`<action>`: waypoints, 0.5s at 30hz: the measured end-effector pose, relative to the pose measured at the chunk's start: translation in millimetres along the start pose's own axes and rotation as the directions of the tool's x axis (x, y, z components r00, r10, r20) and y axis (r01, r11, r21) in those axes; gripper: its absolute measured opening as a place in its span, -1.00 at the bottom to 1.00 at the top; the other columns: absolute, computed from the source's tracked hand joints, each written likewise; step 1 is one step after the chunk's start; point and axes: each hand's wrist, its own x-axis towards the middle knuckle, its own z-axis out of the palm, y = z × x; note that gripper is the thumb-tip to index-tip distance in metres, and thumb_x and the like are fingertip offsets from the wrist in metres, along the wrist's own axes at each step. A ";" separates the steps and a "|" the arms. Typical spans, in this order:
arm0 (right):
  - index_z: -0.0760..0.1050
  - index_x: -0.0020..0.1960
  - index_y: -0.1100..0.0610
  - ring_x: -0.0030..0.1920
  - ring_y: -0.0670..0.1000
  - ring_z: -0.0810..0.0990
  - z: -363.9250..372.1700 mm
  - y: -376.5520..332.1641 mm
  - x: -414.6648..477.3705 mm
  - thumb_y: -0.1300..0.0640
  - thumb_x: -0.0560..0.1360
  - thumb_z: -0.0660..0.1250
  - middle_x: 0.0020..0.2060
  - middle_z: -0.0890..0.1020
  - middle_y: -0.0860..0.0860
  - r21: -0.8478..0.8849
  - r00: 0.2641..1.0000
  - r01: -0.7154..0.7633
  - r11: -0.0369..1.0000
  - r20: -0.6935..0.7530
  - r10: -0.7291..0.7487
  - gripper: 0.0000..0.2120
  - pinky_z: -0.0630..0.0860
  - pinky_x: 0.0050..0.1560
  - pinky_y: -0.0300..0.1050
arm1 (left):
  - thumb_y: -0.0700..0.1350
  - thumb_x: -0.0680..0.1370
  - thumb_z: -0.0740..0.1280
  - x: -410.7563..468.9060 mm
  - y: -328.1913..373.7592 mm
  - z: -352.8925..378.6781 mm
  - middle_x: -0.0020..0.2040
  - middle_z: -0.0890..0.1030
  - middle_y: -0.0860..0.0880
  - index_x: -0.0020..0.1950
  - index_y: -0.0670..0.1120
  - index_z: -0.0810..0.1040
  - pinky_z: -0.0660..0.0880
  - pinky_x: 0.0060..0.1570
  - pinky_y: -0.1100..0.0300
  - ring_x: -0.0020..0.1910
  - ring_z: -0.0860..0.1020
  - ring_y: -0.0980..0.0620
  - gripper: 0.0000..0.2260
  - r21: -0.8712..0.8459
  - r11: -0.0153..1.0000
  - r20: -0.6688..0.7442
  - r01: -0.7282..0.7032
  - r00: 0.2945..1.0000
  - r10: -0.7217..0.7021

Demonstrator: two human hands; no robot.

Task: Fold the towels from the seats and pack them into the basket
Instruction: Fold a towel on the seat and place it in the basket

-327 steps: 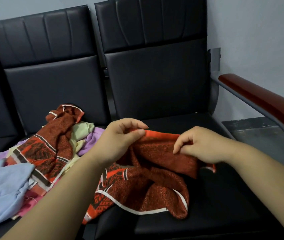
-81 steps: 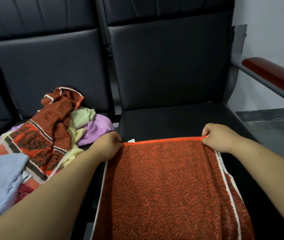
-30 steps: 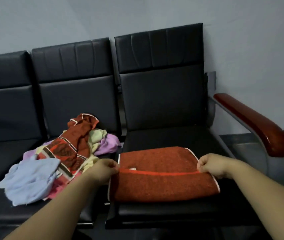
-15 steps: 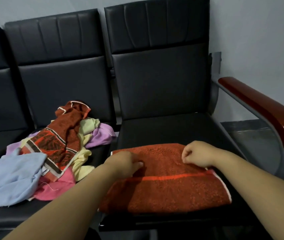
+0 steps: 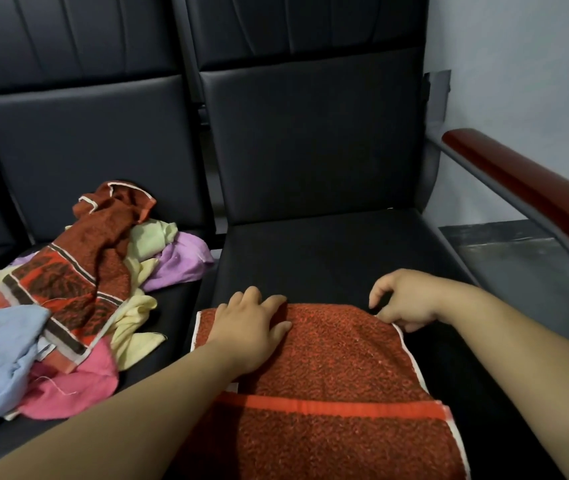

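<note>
A red-brown towel (image 5: 331,368) with a white border and an orange stripe lies folded on the right black seat (image 5: 328,251). My left hand (image 5: 248,327) rests flat on the towel's far left part, fingers spread. At the far right corner of the towel my right hand (image 5: 404,299) pinches the white edge between thumb and fingers. On the middle seat lies a heap of unfolded towels (image 5: 68,285): a patterned red one, yellow, purple, pink and light blue ones. No basket is in view.
A red-brown wooden armrest (image 5: 525,192) on a grey metal frame runs along the right side of the seat. Black seat backs (image 5: 307,133) rise behind. A grey wall and a strip of grey floor (image 5: 518,265) are at the right.
The view has moved closer and lower. My left hand has slid toward the towel's far left edge and flattened. My right hand has shifted to the far right corner.
</note>
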 end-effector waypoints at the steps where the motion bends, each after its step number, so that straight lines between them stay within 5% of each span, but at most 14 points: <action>1: 0.67 -0.01 -0.04 -0.24 -0.02 0.66 -0.2 0.9 0.1 0.16 0.44 0.58 -0.23 0.68 0.02 -0.016 1.000 0.006 1.000 0.004 -0.006 -0.81 0.65 -0.22 -0.16 | 0.32 0.60 0.13 -0.5 0.3 -0.2 0.20 0.39 0.03 0.53 0.26 0.22 0.40 0.20 -0.04 0.24 0.41 -0.05 -0.50 -0.017 1.000 -0.010 0.000 1.000 -0.001; 5: 0.73 -0.16 0.04 -0.27 0.00 0.68 -1.7 9.7 4.7 0.29 0.45 0.53 -0.28 0.73 0.05 0.061 0.989 0.050 0.997 -0.145 -0.040 -0.84 0.68 -0.14 -0.07 | 0.24 0.63 0.15 -4.0 2.9 1.3 0.21 0.39 0.06 0.52 0.29 0.18 0.41 0.20 -0.04 0.22 0.41 -0.04 -0.54 -0.074 0.997 -0.029 -0.021 0.999 0.019; 11: 0.68 -0.06 0.17 -0.01 0.09 0.71 -16.7 37.4 19.6 0.40 0.56 0.39 -0.04 0.73 0.19 0.627 0.927 0.105 0.772 -0.343 0.153 -0.82 0.63 -0.01 -0.10 | 0.25 0.60 0.05 -6.5 5.1 6.3 0.35 0.36 0.07 0.49 0.28 0.24 0.39 0.33 -0.07 0.33 0.40 0.00 -0.56 -0.124 0.981 -0.013 -0.148 0.989 0.147; 15: 0.67 -0.10 0.13 0.02 0.11 0.72 -13.5 50.5 33.6 0.38 0.56 0.40 -0.02 0.72 0.20 0.667 0.894 0.131 0.734 -0.400 0.204 -0.81 0.65 0.09 -0.02 | 0.32 0.59 -0.03 3.4 5.9 7.9 0.46 0.33 0.04 0.54 0.26 0.26 0.29 0.44 -0.07 0.47 0.32 0.00 -0.47 -0.092 0.990 0.048 -0.110 0.992 0.114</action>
